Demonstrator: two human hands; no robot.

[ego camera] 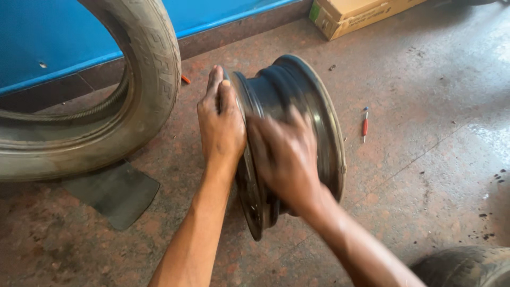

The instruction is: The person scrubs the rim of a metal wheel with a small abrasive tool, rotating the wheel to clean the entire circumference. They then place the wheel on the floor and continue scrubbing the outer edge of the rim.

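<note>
Hands on a bare steel wheel rim [297, 106] standing on edge on the stone floor [425, 175].
Left hand [220, 125] lies flat, fingers straight, against the rim's near flange; right hand [284, 157], blurred, spreads open over the barrel, gripping nothing visible.

Mid-frame, the left hand [220, 125] and blurred right hand [284, 154] steady an upright dark rim [313, 106] on the floor [425, 159]; a tyre [154, 69] leans upper left.

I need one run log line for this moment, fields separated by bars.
left hand: flat on near rim edge | right hand: on barrel, blurred | wheel rim: upright on floor | tyre: left, apart
</note>
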